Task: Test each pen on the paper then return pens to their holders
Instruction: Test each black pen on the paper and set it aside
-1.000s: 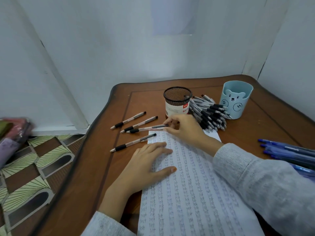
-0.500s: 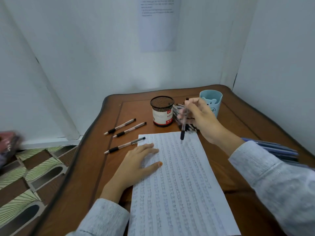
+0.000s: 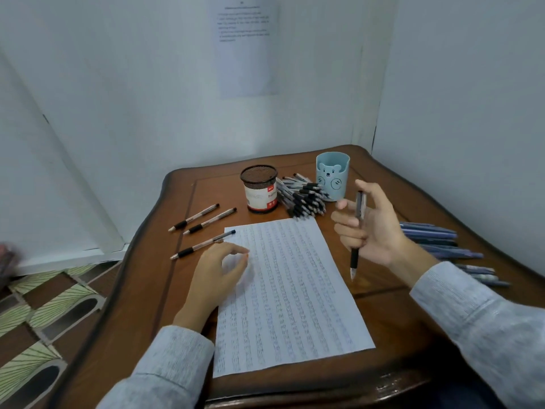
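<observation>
Since a moment ago my right hand (image 3: pixel 371 228) has drawn back from the holders and now hangs off the paper's right edge. My left hand (image 3: pixel 218 270), flat before, has curled.

Right hand: fingers wrapped round a pen (image 3: pixel 354 256), held near upright, black grip low, tip down. Tip is above the bare bench (image 3: pixel 147 290), just beside the paper (image 3: pixel 295 290), not touching it. Barrel partly covered by my fingers.

Left hand: rests at the paper's left edge, fingers loosely curled, thumb near forefinger, nothing in them that I can see. Fingertips smeared by motion.

Paper lies lengthwise before me, covered in rows of marks too small to read.

Behind it: mesh holder (image 3: pixel 259 188), label partly turned away, and blue bear holder (image 3: pixel 332 175). Insides of both are out of sight. Between them, a heap of black-grip pens (image 3: pixel 303 196), too tangled to count.

Three loose pens (image 3: pixel 203 245) lie left of the paper, the nearest with one end over the paper's corner. Blue pens (image 3: pixel 427 231) lie to the right, partly hidden behind my wrist and sleeve.

Sheet on the wall (image 3: pixel 244 45): print illegible.
</observation>
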